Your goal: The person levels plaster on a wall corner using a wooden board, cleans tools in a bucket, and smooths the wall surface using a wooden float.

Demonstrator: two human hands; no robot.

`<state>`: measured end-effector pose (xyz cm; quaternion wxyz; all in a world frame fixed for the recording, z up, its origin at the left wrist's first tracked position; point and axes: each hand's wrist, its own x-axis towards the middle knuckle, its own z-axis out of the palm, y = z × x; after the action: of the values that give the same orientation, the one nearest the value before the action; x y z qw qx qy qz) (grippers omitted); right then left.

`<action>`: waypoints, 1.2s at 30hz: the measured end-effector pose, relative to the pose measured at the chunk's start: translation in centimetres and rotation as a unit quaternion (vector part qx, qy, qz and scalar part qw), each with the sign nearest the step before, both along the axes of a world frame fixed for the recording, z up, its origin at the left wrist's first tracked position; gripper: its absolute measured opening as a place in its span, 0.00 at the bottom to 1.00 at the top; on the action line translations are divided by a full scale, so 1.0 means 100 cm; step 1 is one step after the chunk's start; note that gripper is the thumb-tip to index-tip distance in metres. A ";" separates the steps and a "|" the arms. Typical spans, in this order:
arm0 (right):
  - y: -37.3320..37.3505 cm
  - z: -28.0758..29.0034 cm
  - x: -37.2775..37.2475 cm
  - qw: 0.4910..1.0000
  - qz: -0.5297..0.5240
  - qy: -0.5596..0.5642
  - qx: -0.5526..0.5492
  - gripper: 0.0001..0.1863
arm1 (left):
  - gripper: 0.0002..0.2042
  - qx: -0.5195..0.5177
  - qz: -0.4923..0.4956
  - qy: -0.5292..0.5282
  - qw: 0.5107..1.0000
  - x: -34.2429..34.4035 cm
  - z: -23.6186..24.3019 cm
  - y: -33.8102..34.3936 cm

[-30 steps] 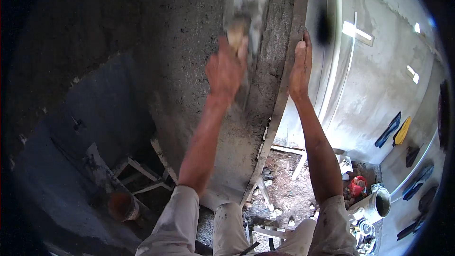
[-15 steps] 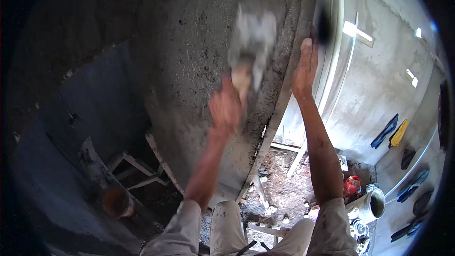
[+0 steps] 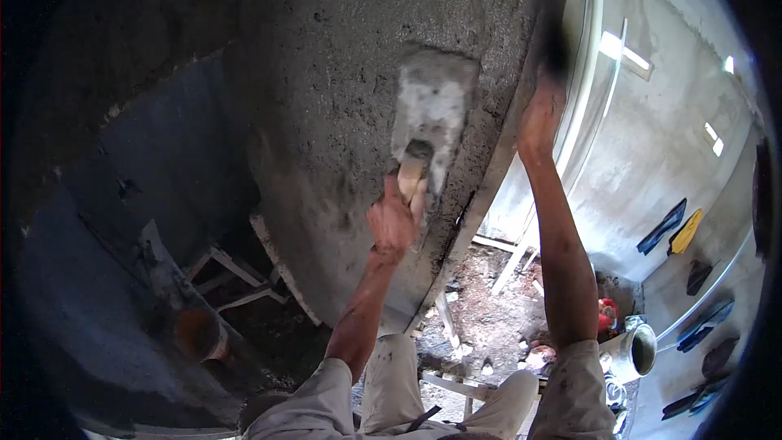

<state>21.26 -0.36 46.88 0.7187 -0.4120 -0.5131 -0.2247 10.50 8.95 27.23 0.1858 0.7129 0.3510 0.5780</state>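
A grey, wet-looking plastered surface (image 3: 334, 73) fills the upper middle. My left hand (image 3: 395, 216) is closed round the wooden handle (image 3: 411, 175) of a mortar-smeared rectangular trowel (image 3: 432, 90), whose blade lies on the plaster near its right side. My right hand (image 3: 538, 122) rests against a straight board (image 3: 505, 163) along the plaster's right edge, its fingers pointing upward and partly obscured at the tips by a dark smudge in the picture.
A pale vertical pipe (image 3: 582, 98) stands beside the board. Garments hang on the right wall (image 3: 684, 155). Below are a white bucket (image 3: 631, 354), a red object (image 3: 605, 316), rubble (image 3: 497, 293) and wooden supports (image 3: 446, 318). On the dark left side are a trestle (image 3: 240, 269) and another bucket (image 3: 199, 330).
My left hand has moved the trowel downward along the plaster, bringing the blade from near the top to mid-height. My right hand has shifted slightly right along with the board in the view.
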 end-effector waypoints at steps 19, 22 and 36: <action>0.016 -0.002 0.036 0.999 -0.014 -0.015 -0.038 0.40 | 0.22 -0.095 0.026 0.041 0.994 -0.038 -0.022 0.023; 0.021 -0.013 0.050 0.999 -0.024 -0.001 -0.026 0.39 | 0.22 0.032 0.118 0.118 0.986 -0.054 0.040 0.060; 0.026 -0.007 0.039 0.998 -0.052 0.008 -0.039 0.42 | 0.29 0.045 0.118 -0.001 0.992 -0.056 -0.156 0.118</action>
<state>25.18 2.29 46.20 0.6937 -0.4678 -0.4933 -0.2379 4.94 20.75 11.60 0.0846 0.6739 0.4059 0.6115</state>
